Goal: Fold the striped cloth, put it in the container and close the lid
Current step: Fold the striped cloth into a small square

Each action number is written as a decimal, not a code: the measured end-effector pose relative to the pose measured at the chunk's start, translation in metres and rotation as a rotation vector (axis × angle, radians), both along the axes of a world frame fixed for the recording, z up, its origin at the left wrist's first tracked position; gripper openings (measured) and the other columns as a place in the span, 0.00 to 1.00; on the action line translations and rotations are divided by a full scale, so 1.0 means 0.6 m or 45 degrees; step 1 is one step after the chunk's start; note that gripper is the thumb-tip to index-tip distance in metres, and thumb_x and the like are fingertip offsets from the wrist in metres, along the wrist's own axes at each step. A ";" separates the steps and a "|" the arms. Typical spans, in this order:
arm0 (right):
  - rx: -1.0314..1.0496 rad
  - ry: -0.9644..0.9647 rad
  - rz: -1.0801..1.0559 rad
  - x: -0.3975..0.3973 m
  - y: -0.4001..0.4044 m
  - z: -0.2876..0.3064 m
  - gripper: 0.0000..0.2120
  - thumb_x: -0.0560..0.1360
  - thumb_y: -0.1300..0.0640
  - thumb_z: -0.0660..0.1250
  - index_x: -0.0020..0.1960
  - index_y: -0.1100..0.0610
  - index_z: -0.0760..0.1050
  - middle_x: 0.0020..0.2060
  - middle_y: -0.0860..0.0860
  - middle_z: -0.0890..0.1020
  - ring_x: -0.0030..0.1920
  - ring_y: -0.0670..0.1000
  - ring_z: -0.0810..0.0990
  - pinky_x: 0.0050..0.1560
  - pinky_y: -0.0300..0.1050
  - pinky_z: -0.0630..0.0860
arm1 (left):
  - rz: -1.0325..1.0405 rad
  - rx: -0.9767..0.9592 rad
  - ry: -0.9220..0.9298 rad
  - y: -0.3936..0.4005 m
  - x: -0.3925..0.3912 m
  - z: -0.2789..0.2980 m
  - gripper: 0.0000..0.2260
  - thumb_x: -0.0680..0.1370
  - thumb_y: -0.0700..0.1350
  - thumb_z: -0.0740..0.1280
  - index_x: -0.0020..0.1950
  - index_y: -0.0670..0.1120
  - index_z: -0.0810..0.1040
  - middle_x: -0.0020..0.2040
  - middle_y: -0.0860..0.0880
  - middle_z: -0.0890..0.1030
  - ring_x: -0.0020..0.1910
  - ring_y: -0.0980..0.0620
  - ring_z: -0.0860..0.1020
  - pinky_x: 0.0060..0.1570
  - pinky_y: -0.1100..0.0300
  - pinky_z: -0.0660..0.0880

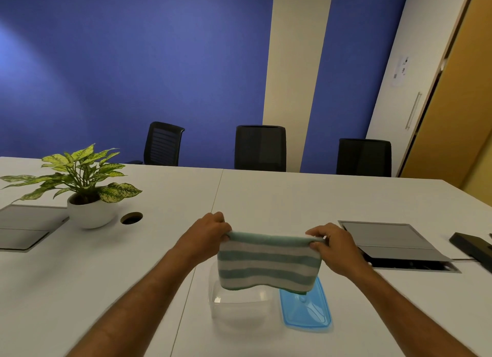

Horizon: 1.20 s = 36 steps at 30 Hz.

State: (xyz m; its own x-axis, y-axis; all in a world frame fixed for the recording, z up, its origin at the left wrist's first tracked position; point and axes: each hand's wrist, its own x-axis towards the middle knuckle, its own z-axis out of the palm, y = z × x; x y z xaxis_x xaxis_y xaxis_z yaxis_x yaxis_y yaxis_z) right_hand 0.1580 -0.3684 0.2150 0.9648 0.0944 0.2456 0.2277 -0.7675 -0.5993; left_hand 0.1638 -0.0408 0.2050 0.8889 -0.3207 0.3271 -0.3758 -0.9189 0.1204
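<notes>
The upper corners of the striped cloth (pixel 269 262) are pinched between thumb and fingers of the left hand (pixel 210 230) and the right hand (pixel 332 246), one corner per hand, with the fingers curled closed over the folded top edge. The cloth is held taut between the two grips and hangs doubled in the air, which suggests that a fold is already made and is being kept aligned for the next fold or for lowering. The cloth is suspended directly above the container (pixel 239 300), a clear tub that stands open and appears empty; this position is judged to shorten the drop into it. The blue lid (pixel 306 308) lies flat just beside the container on its right, within reach for closing. All items rest on a white table (pixel 292 197), into which grey cable hatches (pixel 394 242) are set. A potted plant (pixel 85 186) stands well apart at the left. Black chairs (pixel 260 147) are ranged along the far edge before a blue wall (pixel 133 64).
</notes>
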 end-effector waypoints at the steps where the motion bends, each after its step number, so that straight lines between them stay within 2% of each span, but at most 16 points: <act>1: -0.084 0.004 0.017 0.001 0.000 -0.001 0.09 0.75 0.61 0.69 0.53 0.52 0.82 0.48 0.51 0.79 0.49 0.51 0.77 0.53 0.47 0.76 | 0.009 0.052 -0.036 0.000 0.002 -0.003 0.12 0.78 0.50 0.69 0.60 0.50 0.80 0.55 0.51 0.79 0.46 0.57 0.68 0.47 0.67 0.68; 3: -0.161 0.016 0.032 0.000 0.000 -0.002 0.08 0.76 0.60 0.67 0.53 0.52 0.81 0.48 0.51 0.77 0.48 0.50 0.77 0.52 0.46 0.76 | 0.061 0.041 -0.056 -0.002 0.006 -0.005 0.11 0.78 0.51 0.68 0.58 0.51 0.77 0.56 0.52 0.77 0.48 0.57 0.67 0.50 0.64 0.67; 4: -0.165 0.019 0.030 0.000 0.000 -0.002 0.07 0.76 0.59 0.66 0.51 0.51 0.80 0.47 0.51 0.77 0.47 0.50 0.77 0.51 0.47 0.76 | 0.087 -0.055 -0.032 -0.004 0.006 -0.001 0.09 0.79 0.51 0.67 0.57 0.51 0.76 0.56 0.52 0.77 0.47 0.57 0.68 0.49 0.65 0.67; 8: -0.150 0.122 0.035 0.001 -0.006 0.000 0.05 0.74 0.57 0.68 0.44 0.47 0.76 0.44 0.49 0.78 0.44 0.48 0.76 0.46 0.43 0.74 | 0.040 -0.819 0.126 -0.017 0.002 0.024 0.04 0.81 0.50 0.64 0.52 0.51 0.72 0.49 0.53 0.78 0.43 0.56 0.77 0.38 0.70 0.72; 10: -0.178 0.219 0.054 0.003 -0.008 0.000 0.07 0.72 0.57 0.70 0.42 0.46 0.75 0.43 0.48 0.78 0.42 0.46 0.75 0.42 0.41 0.73 | -0.020 -0.973 0.099 -0.029 -0.004 0.040 0.04 0.81 0.50 0.63 0.53 0.52 0.73 0.47 0.57 0.78 0.44 0.58 0.78 0.35 0.72 0.74; 12: -0.259 0.318 0.079 0.004 -0.009 0.000 0.08 0.67 0.56 0.72 0.41 0.47 0.75 0.43 0.46 0.78 0.42 0.45 0.75 0.40 0.38 0.73 | -0.104 -1.029 0.068 -0.041 -0.006 0.055 0.03 0.81 0.50 0.64 0.53 0.54 0.76 0.46 0.60 0.79 0.45 0.62 0.78 0.38 0.75 0.74; 14: -0.326 0.412 0.131 0.004 -0.006 0.001 0.13 0.65 0.55 0.74 0.46 0.47 0.75 0.48 0.45 0.78 0.46 0.44 0.76 0.44 0.37 0.74 | -0.196 -1.034 0.098 -0.050 -0.005 0.066 0.04 0.81 0.49 0.65 0.52 0.57 0.79 0.47 0.62 0.80 0.47 0.67 0.77 0.41 0.78 0.72; 16: -0.239 0.415 0.214 0.001 0.008 0.003 0.18 0.64 0.53 0.76 0.51 0.46 0.74 0.51 0.44 0.79 0.50 0.44 0.77 0.47 0.37 0.76 | -0.278 -0.965 0.166 -0.060 -0.005 0.073 0.05 0.80 0.50 0.66 0.52 0.59 0.80 0.47 0.65 0.79 0.47 0.71 0.76 0.42 0.79 0.71; 19: 0.167 0.316 0.324 -0.015 0.055 0.018 0.26 0.63 0.46 0.78 0.58 0.44 0.74 0.52 0.43 0.81 0.53 0.44 0.80 0.51 0.39 0.79 | -0.360 -0.768 0.202 -0.081 -0.002 0.074 0.06 0.80 0.49 0.67 0.54 0.56 0.81 0.48 0.64 0.79 0.48 0.75 0.74 0.43 0.82 0.69; 21: 0.418 0.307 0.376 -0.022 0.090 0.028 0.30 0.63 0.45 0.78 0.62 0.44 0.73 0.53 0.45 0.83 0.54 0.45 0.82 0.54 0.44 0.81 | -0.387 -0.708 0.218 -0.095 -0.003 0.069 0.07 0.80 0.48 0.67 0.56 0.52 0.81 0.48 0.61 0.79 0.46 0.72 0.76 0.44 0.82 0.69; 24: 0.607 0.298 0.449 -0.026 0.129 0.033 0.22 0.67 0.51 0.76 0.60 0.45 0.78 0.49 0.48 0.87 0.51 0.49 0.85 0.53 0.50 0.82 | -0.386 -0.721 0.256 -0.104 -0.009 0.061 0.09 0.78 0.51 0.69 0.57 0.59 0.74 0.44 0.61 0.78 0.40 0.62 0.79 0.39 0.80 0.71; 26: 0.637 0.256 0.404 -0.029 0.138 0.032 0.15 0.68 0.55 0.75 0.55 0.45 0.82 0.45 0.47 0.88 0.48 0.48 0.86 0.50 0.48 0.84 | -0.367 -0.741 0.298 -0.099 -0.012 0.058 0.17 0.72 0.56 0.74 0.53 0.66 0.67 0.43 0.64 0.77 0.38 0.61 0.79 0.36 0.78 0.73; 29: 0.730 0.231 0.341 -0.027 0.132 0.025 0.12 0.70 0.61 0.75 0.51 0.48 0.84 0.44 0.47 0.88 0.47 0.47 0.86 0.49 0.45 0.83 | -0.310 -0.647 0.369 -0.070 -0.015 0.046 0.27 0.64 0.62 0.78 0.53 0.66 0.64 0.46 0.64 0.77 0.41 0.57 0.81 0.35 0.73 0.77; 31: 0.830 0.236 0.327 -0.023 0.123 0.024 0.12 0.70 0.65 0.74 0.52 0.54 0.83 0.45 0.51 0.88 0.47 0.50 0.86 0.49 0.46 0.84 | -0.312 -0.586 0.381 -0.042 -0.015 0.030 0.24 0.66 0.57 0.79 0.50 0.65 0.65 0.46 0.63 0.77 0.43 0.56 0.81 0.35 0.71 0.78; 33: 0.901 0.257 0.315 -0.019 0.114 0.024 0.13 0.70 0.67 0.74 0.54 0.58 0.82 0.44 0.54 0.88 0.45 0.52 0.85 0.47 0.47 0.83 | -0.330 -0.574 0.365 -0.017 -0.017 0.019 0.19 0.68 0.52 0.78 0.45 0.63 0.69 0.43 0.64 0.78 0.42 0.60 0.79 0.36 0.73 0.76; 36: 0.838 0.265 0.327 -0.018 0.104 0.025 0.15 0.71 0.67 0.74 0.55 0.55 0.79 0.44 0.56 0.87 0.45 0.54 0.84 0.48 0.52 0.82 | -0.332 -0.595 0.350 0.002 -0.022 0.021 0.14 0.67 0.50 0.78 0.41 0.62 0.74 0.38 0.65 0.78 0.39 0.64 0.77 0.36 0.73 0.74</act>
